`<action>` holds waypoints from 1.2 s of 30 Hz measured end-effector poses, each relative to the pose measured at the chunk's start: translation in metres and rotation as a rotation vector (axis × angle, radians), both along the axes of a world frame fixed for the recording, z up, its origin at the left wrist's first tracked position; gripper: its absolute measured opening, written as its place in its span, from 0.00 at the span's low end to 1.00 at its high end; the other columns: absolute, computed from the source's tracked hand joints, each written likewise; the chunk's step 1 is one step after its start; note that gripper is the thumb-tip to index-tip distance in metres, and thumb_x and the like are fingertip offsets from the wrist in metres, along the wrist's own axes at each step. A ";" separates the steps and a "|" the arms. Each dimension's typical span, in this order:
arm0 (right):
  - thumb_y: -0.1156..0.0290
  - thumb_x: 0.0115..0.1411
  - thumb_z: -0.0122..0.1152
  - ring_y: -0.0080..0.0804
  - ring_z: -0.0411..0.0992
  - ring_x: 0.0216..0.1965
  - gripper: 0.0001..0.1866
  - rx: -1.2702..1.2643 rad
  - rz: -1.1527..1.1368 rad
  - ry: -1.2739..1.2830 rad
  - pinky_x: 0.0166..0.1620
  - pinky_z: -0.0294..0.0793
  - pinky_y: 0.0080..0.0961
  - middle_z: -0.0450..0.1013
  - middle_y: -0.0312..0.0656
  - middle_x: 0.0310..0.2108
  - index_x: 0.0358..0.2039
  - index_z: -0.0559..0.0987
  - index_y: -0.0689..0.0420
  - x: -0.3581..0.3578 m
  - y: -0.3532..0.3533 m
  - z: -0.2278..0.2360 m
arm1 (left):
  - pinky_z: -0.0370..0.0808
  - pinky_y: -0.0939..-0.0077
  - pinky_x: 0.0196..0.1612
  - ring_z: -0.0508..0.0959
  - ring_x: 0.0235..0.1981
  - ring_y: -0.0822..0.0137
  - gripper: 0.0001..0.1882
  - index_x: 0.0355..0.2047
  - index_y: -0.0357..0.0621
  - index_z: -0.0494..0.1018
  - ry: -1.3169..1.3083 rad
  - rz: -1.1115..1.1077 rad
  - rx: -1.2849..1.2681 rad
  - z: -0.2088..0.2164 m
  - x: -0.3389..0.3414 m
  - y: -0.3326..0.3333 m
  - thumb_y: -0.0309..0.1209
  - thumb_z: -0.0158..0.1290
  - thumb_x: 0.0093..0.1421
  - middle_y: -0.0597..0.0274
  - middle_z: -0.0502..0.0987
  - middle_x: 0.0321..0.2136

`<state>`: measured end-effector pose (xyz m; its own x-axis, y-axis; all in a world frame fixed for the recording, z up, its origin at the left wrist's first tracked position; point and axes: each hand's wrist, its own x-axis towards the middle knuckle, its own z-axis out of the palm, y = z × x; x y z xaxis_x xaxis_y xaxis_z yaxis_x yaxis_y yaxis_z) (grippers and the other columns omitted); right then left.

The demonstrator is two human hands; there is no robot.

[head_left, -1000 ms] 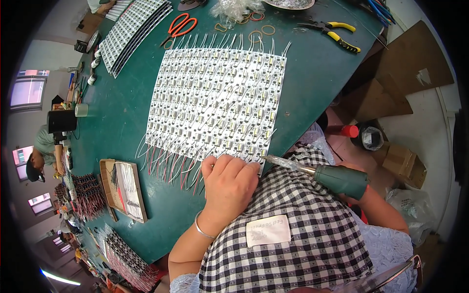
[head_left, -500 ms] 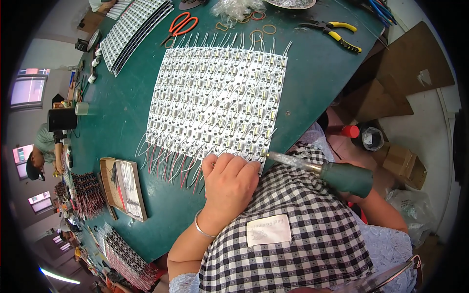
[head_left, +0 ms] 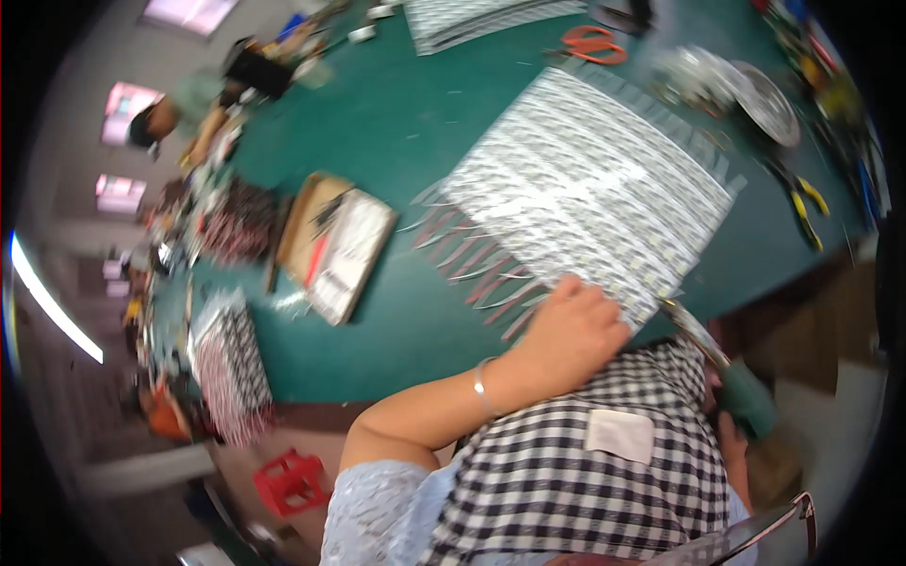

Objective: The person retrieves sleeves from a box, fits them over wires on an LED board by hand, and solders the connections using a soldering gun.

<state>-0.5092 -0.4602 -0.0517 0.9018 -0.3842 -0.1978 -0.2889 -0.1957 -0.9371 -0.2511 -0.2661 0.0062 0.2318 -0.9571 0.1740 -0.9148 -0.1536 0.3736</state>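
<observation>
A white panel of small circuit boards (head_left: 585, 179) lies on the green table, with rows of parts and thin wires along two edges. My left hand (head_left: 571, 340), with a bracelet at the wrist, rests at the panel's near edge. Its fingers are curled together; whatever they pinch is hidden. My right hand (head_left: 732, 443) shows only partly below the green handle of a soldering iron (head_left: 750, 398), which it grips. The iron's metal tip points at the panel's near right corner, close to my left fingers. Whether it touches cannot be made out through the blur.
Orange-handled scissors (head_left: 595, 45) and stacked panels (head_left: 491, 21) lie beyond. Yellow-handled pliers (head_left: 807, 212) and a metal dish (head_left: 766, 104) are at right. An open cardboard box (head_left: 363, 241) with wires and bundled wired boards (head_left: 231, 363) are left. Another person (head_left: 193, 113) sits farther off.
The view has swung, so the panel, table and both hands appear farther right and turned. My left hand stays at the panel's near edge, and the iron's tip remains by the same corner.
</observation>
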 end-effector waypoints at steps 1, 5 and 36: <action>0.61 0.58 0.52 0.27 0.69 0.29 0.20 0.024 -0.010 -0.069 0.35 0.69 0.24 0.72 0.39 0.29 0.46 0.72 0.61 0.005 -0.001 0.008 | 0.62 0.69 0.39 0.69 0.30 0.67 0.02 0.19 0.50 0.70 -0.009 0.005 -0.107 -0.002 0.001 0.003 0.31 0.50 0.46 0.67 0.67 0.22; 0.57 0.60 0.50 0.24 0.68 0.27 0.25 0.116 -0.067 -0.236 0.33 0.67 0.20 0.71 0.39 0.30 0.50 0.68 0.64 0.017 -0.005 0.012 | 0.63 0.70 0.38 0.70 0.29 0.66 0.02 0.21 0.49 0.72 0.134 0.056 -0.119 0.001 0.010 0.044 0.31 0.51 0.48 0.66 0.68 0.21; 0.57 0.56 0.54 0.22 0.66 0.26 0.28 0.244 -0.162 -0.227 0.31 0.63 0.17 0.72 0.40 0.28 0.50 0.68 0.65 0.056 0.010 0.043 | 0.72 0.72 0.34 0.77 0.30 0.65 0.14 0.36 0.38 0.74 0.104 1.294 0.241 0.014 0.202 0.293 0.28 0.56 0.47 0.54 0.77 0.28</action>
